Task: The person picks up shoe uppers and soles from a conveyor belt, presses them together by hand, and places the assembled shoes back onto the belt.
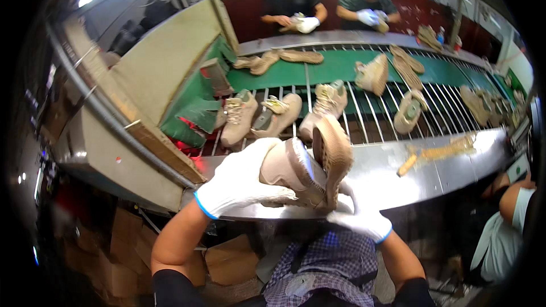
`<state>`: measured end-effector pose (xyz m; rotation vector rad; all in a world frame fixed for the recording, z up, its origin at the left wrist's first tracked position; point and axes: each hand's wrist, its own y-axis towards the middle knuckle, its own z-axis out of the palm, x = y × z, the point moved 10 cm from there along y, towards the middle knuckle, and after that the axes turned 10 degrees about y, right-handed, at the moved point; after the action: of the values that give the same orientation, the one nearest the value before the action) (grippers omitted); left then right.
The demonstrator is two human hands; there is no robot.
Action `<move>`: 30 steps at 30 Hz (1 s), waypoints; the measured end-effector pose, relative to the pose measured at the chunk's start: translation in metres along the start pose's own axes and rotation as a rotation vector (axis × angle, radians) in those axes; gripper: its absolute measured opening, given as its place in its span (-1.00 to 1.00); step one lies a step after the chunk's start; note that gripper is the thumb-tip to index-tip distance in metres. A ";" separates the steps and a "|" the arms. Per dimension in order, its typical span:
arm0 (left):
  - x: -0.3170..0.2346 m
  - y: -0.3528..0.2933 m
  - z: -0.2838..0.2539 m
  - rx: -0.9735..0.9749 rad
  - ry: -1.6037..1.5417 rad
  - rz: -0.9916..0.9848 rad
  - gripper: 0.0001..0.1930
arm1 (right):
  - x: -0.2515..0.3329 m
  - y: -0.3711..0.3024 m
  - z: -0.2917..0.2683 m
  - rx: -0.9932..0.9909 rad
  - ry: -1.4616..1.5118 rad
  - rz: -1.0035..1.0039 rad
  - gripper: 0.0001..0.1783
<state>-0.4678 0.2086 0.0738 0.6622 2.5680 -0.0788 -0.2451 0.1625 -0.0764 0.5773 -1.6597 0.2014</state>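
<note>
My left hand, in a white knit glove with a blue cuff, is closed around a beige shoe upper turned on its side above the metal ledge. A tan shoe sole stands along the upper's underside, with a gap at its top end and contact lower down. My right hand, gloved the same way, is closed at the sole's lower end; its fingertips are partly hidden. A bluish-violet shine shows on the upper's edge facing the sole.
Laced beige shoes sit on a metal rod rack beyond the ledge. A green belt farther back carries loose soles. A yellowish-brown strip lies right. Two gloved co-workers handle pieces opposite; another person is at right.
</note>
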 end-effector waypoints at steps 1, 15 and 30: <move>-0.010 0.002 -0.001 0.020 0.059 0.004 0.03 | 0.001 0.005 -0.009 -0.094 0.049 -0.049 0.39; 0.008 0.037 0.004 0.062 -0.013 -0.120 -0.15 | -0.050 0.103 -0.105 -0.496 1.553 -0.622 -0.21; 0.003 0.037 0.004 0.024 0.099 -0.130 -0.05 | 0.093 0.139 -0.026 -0.014 0.432 -0.346 -0.11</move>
<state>-0.4515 0.2416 0.0712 0.5185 2.7080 -0.1223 -0.2949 0.2699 0.0443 0.7422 -1.1241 0.0551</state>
